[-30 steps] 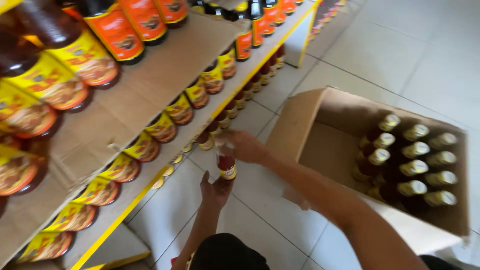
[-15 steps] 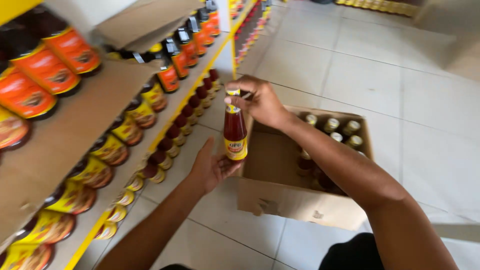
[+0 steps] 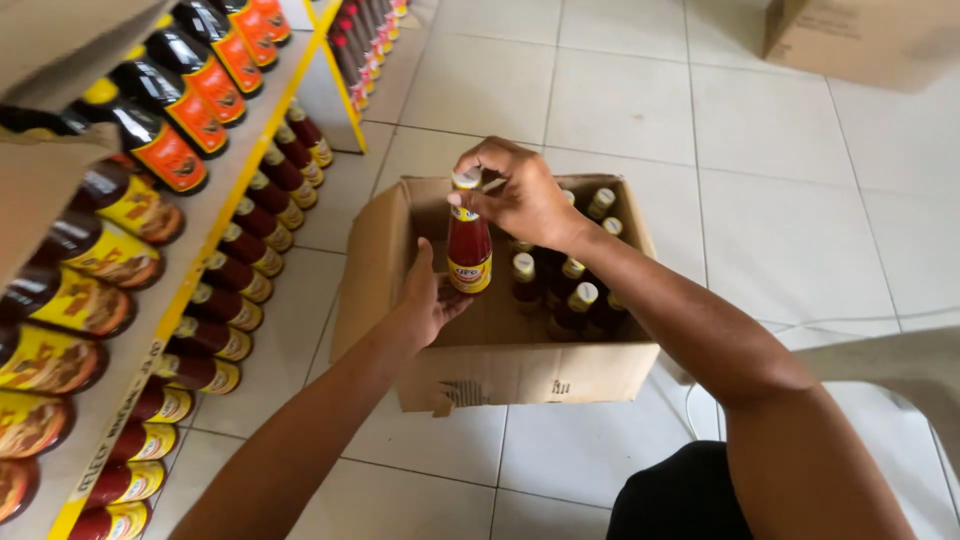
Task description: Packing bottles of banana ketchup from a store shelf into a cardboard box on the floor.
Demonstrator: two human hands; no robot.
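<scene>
Holding a red sauce bottle (image 3: 469, 247) upright over an open cardboard box (image 3: 500, 370), the right hand (image 3: 520, 195) has its fingers closed round the bottle's cap and neck. Left hand (image 3: 432, 295) is cupped under and beside the bottle's base w/ palm open, fingers touching the lower label — supporting, not clamped. Bottle has a yellow band label near the bottom and a pale cap.

Inside the box, more bottles w/ pale caps (image 3: 580, 295) stand upright, packed toward the right and far side; the near-left part of the box shows bare cardboard bottom. Box sits on a pale tiled floor (image 3: 760, 150).

At left runs a shelf unit w/ a yellow edge (image 3: 150, 340) — top level carries dark sauce bottles w/ orange and yellow labels (image 3: 165, 150), lying tilted from this view. Lower level holds a row of smaller dark bottles w/ yellow labels (image 3: 240, 275). Another cardboard box (image 3: 860, 35) sits at the far right corner of the floor.
</scene>
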